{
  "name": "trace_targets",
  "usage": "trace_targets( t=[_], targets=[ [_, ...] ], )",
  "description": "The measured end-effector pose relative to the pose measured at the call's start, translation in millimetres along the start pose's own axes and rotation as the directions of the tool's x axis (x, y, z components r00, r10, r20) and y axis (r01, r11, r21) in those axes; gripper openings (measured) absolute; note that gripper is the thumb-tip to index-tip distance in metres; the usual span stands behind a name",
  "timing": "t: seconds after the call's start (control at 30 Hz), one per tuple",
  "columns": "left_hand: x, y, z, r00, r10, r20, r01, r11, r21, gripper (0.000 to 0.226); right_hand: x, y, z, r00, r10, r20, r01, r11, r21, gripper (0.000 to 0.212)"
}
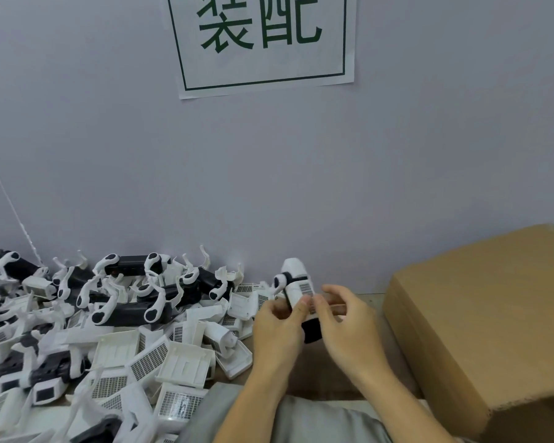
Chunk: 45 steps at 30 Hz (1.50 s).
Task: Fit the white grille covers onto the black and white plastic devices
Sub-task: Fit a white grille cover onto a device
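Held upright in the middle of the view, above the near table edge: one black and white device (296,284), white end up, black end down between the palms, a grille cover (306,290) with a grey mesh patch on the side facing the camera. Left hand (279,327) curled round the lower body from the left, thumb pressed on the front near the mesh. Right hand (349,324) curled in from the right, fingertips (317,306) pinching the same part just beside the left thumb. Somewhat blurred there, so impossible to tell whether the cover sits fully home. Heaped to the left, filling that side up to the wall: a pile of devices (131,289) at the back and loose white covers (147,362) in front, spilling close to the left wrist. Close on the right, a cardboard box (480,321), its near corner just beside the right forearm. Open room only in the narrow strip of brown table (365,297) between heap and box, where the hands are. On the grey wall (93,155) above, a white paper sign (263,43) with a green border and large green characters reading 装配.
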<state>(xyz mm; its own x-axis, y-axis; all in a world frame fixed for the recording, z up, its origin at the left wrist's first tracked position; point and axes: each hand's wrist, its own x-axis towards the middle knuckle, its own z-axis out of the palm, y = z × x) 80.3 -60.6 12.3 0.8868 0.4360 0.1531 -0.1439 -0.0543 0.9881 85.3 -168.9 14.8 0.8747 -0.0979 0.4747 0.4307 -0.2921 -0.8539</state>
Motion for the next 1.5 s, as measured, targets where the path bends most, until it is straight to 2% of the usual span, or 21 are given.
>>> trace_targets(
  t=[0.07, 0.13, 0.17, 0.23, 0.33, 0.43, 0.47, 0.5, 0.57, 0.63, 0.7, 0.73, 0.8, 0.9, 0.97, 1.07, 1.13, 1.27, 1.33, 1.43, 1.5],
  targets=[
    [1.1, 1.5, -2.0, 0.99, -0.138, -0.029, 0.132, 0.981, -0.144, 0.031, -3.4, -3.8, 1.8, 0.981, -0.114, 0.156, 0.144, 0.97, -0.198, 0.009],
    [0.3, 8.4, -3.4, 0.974, -0.222, 0.054, 0.227, 0.911, -0.343, 0.035, -6.0, -3.6, 4.5, 0.949, -0.098, 0.299, 0.234, 0.855, -0.463, 0.034],
    [0.1, 11.1, -4.5, 0.971, -0.223, 0.081, 0.237, 0.897, -0.372, 0.038, -6.6, -5.4, 4.7, 0.952, -0.053, 0.301, 0.218, 0.809, -0.547, 0.038],
    [-0.4, 11.7, -6.2, 0.981, -0.185, 0.05, 0.192, 0.941, -0.28, 0.043, -6.2, -11.6, 2.2, 0.972, 0.046, 0.232, 0.093, 0.827, -0.554, 0.028],
    [0.9, 8.7, -10.5, 0.975, -0.011, -0.222, -0.016, 0.993, -0.119, 0.039, 0.9, -19.3, -10.2, 0.944, 0.288, 0.161, -0.191, 0.876, -0.443, 0.02],
    [1.0, 10.3, -17.8, 0.89, 0.08, -0.448, -0.119, 0.991, -0.059, 0.037, 12.2, -35.4, -26.9, 0.775, 0.56, 0.292, -0.563, 0.822, -0.081, 0.019],
    [1.7, 10.4, -18.7, 0.881, 0.081, -0.467, -0.132, 0.988, -0.078, 0.037, 18.3, -44.9, -34.7, 0.753, 0.562, 0.343, -0.623, 0.776, 0.096, 0.016],
    [2.5, 9.7, -18.7, 0.879, 0.076, -0.47, -0.136, 0.986, -0.096, 0.036, 26.8, -55.2, -45.6, 0.778, 0.525, 0.345, -0.617, 0.742, 0.262, 0.014],
    [4.0, 8.3, -16.4, 0.887, 0.069, -0.457, -0.125, 0.988, -0.094, 0.036, 48.4, -74.0, -79.8, 0.877, 0.425, 0.225, -0.467, 0.643, 0.607, 0.019],
    [5.0, 4.5, -13.0, 0.904, 0.062, -0.423, -0.114, 0.988, -0.1, 0.035, 63.5, -88.3, -125.9, 0.923, 0.382, 0.042, -0.233, 0.469, 0.852, 0.054],
    [5.8, 2.1, -10.0, 0.923, 0.046, -0.381, -0.084, 0.993, -0.086, 0.035, 68.2, -89.8, -166.9, 0.913, 0.397, -0.099, -0.05, 0.348, 0.936, 0.09],
    [5.7, 1.8, -8.9, 0.931, 0.047, -0.362, -0.074, 0.995, -0.062, 0.035, 67.1, -88.2, -176.8, 0.901, 0.41, -0.145, -0.012, 0.359, 0.933, 0.092],
    [5.1, 1.4, -6.3, 0.951, 0.073, -0.301, -0.086, 0.996, -0.029, 0.035, 65.7, -78.2, -168.9, 0.872, 0.445, -0.205, -0.069, 0.526, 0.848, 0.072],
    [-1.3, 5.6, -2.8, 0.977, 0.126, -0.174, -0.107, 0.988, 0.114, 0.031, 59.1, -60.7, -114.0, 0.902, 0.383, -0.2, -0.257, 0.848, 0.464, 0.029],
    [-3.7, 9.9, -4.2, 0.98, 0.184, -0.078, -0.155, 0.946, 0.284, 0.023, 45.8, -45.0, -70.7, 0.94, 0.326, -0.097, -0.299, 0.929, 0.217, 0.026],
    [7.2, 24.1, -10.4, 0.972, 0.232, 0.042, -0.218, 0.813, 0.54, 0.007, 16.3, -15.4, -18.8, 0.96, 0.266, 0.087, -0.257, 0.961, -0.1, 0.027],
    [24.3, 37.7, -14.5, 0.968, 0.227, 0.107, -0.235, 0.674, 0.701, 0.018, 1.6, 1.0, -1.6, 0.96, 0.226, 0.163, -0.187, 0.957, -0.223, 0.025],
    [66.2, 61.5, -30.9, 0.963, 0.234, 0.135, -0.196, 0.263, 0.945, 0.037, -1.8, 9.6, 1.9, 0.962, 0.209, 0.177, -0.179, 0.969, -0.17, 0.027],
    [90.0, 62.8, -48.4, 0.98, 0.159, 0.123, -0.146, 0.139, 0.979, 0.039, -1.4, 8.4, 0.4, 0.952, 0.245, 0.182, -0.225, 0.966, -0.124, 0.026],
    [115.4, 50.1, -74.9, 0.989, -0.02, 0.15, -0.147, 0.101, 0.984, 0.034, -6.5, 7.5, -0.6, 0.918, 0.28, 0.279, -0.258, 0.959, -0.115, 0.029],
    [122.8, 38.0, -84.6, 0.989, -0.021, 0.15, -0.145, 0.154, 0.977, 0.038, -8.1, 8.0, -0.2, 0.909, 0.275, 0.314, -0.243, 0.96, -0.138, 0.029]
  ],
)
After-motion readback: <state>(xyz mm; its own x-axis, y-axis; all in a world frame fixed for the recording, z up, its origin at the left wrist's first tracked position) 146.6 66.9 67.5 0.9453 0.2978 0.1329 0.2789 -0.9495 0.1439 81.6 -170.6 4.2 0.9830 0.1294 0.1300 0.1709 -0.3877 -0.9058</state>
